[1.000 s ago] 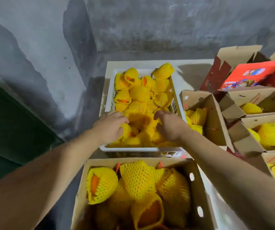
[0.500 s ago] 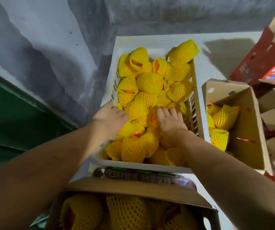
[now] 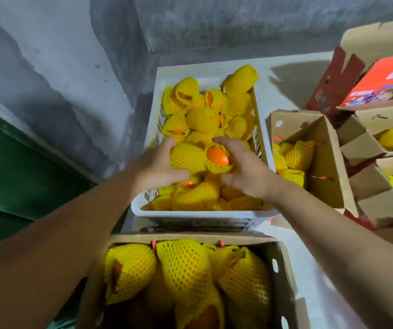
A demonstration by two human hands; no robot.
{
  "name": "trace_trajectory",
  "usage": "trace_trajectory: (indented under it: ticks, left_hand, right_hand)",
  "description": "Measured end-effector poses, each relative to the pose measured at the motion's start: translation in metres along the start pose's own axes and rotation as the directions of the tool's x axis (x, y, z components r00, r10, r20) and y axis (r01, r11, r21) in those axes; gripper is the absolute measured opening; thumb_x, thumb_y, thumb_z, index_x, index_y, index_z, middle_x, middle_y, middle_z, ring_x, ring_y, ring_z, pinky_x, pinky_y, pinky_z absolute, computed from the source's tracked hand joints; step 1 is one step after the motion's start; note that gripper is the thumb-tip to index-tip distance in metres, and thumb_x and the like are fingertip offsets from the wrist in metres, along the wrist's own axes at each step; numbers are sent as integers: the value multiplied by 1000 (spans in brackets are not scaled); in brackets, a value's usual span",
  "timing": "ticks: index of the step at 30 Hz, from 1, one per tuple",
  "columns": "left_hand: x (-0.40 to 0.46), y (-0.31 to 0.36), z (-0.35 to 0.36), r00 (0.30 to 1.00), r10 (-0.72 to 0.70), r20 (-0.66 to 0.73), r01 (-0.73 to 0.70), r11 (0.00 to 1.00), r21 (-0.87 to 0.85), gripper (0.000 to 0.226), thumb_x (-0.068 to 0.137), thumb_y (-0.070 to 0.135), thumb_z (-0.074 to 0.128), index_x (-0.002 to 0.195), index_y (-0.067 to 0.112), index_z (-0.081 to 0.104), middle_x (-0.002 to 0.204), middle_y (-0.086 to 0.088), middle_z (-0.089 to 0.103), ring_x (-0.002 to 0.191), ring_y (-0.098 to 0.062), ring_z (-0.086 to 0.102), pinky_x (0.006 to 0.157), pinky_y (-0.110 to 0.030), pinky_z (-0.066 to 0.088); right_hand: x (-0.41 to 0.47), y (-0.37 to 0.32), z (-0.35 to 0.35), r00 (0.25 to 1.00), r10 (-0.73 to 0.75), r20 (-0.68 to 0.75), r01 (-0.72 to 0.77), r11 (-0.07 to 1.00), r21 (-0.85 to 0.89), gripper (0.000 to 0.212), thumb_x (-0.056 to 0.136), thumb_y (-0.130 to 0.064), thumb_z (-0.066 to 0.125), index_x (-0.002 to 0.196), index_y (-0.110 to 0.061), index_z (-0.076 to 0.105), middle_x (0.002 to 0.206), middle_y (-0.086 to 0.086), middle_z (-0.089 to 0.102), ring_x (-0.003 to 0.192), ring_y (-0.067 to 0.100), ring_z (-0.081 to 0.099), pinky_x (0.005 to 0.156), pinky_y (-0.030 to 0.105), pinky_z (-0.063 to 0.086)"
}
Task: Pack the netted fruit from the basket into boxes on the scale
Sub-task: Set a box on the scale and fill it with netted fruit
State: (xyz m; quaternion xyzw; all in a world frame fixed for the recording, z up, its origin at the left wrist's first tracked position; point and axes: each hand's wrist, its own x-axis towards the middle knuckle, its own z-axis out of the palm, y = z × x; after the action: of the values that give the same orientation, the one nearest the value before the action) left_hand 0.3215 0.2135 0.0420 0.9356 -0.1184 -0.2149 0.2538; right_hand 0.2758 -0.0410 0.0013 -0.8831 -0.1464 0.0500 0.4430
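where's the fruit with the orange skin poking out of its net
In the head view it sits centre frame, over the white basket: the orange-showing fruit is gripped by the right hand, touching the netted fruit in the left hand.

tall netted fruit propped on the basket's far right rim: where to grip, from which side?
Grip the netted fruit round its middle, coming from above and the near left. It leans tilted over the far right corner of the basket, top half clear of the pile, so fingers can wrap both sides. The net's open end looks loose; likely avoid pinching there. Both hands are busy: left hand and right hand each hold fruit.
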Motion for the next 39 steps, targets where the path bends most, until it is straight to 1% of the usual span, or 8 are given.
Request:
trace_trajectory:
  ticks: [5,10,15,20,25,30,34,39]
  left_hand:
    - [-94,40,7,988,-22,-156,-91,724,-684,56,61,38,79,105,64,56,117,0,65,84,-19,78,62,-24,59]
    - [-202,31,38,984,-79,-161,-115,416,-902,59,59,43,87,115,42,71,110,1,80,92,-27,80,73,-35,65]
    - [-282,4,52,954,-132,-270,-182,460,-869,65,66,52,87,125,48,61,115,4,75,93,-20,79,70,-31,65]
    - [-332,-29,53,916,-188,-354,-227,483,-845,65,70,51,87,128,43,59,122,2,70,101,-21,77,75,-34,65]
    - [-362,-38,58,907,-166,-387,-266,485,-833,52,74,43,85,119,45,58,118,4,72,101,-16,76,70,-28,63]
    - [-379,-40,61,915,-125,-384,-270,519,-811,63,75,50,83,131,39,55,120,3,70,98,-18,77,73,-31,64]
    - [-390,-40,69,925,-114,-363,-259,510,-820,72,77,54,80,137,48,41,124,6,67,88,-18,79,71,-28,63]
    - [-402,-37,73,957,33,-289,-275,426,-862,88,70,51,86,141,53,34,139,15,57,119,-15,70,84,-33,63]
  right_hand:
    - [-55,-105,-5,978,-95,-187,106,993,50,74,86,-15,84,149,-15,47,135,12,51,126,19,52,108,29,43]
    - [-128,-188,19,972,-44,-231,100,966,237,56,90,-13,80,140,-11,54,106,-11,61,91,-3,57,85,16,44]
    - [-186,-215,78,927,6,-376,40,993,115,47,90,-23,81,132,-14,63,113,-10,64,99,-6,57,87,16,44]
    - [-212,-202,106,897,161,-413,-336,854,-396,62,91,-38,75,148,-28,52,140,12,50,126,37,54,107,44,44]
    - [-236,-199,123,870,458,-182,-465,639,-613,94,87,-89,15,161,-34,30,171,13,19,159,36,10,126,55,5]
    - [-253,-218,142,911,375,-174,-397,678,-618,98,91,-79,47,166,-29,8,174,9,1,160,30,-4,127,48,0]
    - [-272,-247,172,969,46,-241,-114,954,-277,107,91,-44,75,166,-18,4,174,6,6,161,24,1,130,47,14]
    - [-276,-270,195,955,-179,-235,164,983,-85,114,86,-16,85,165,-8,4,172,4,13,160,19,14,127,43,26]
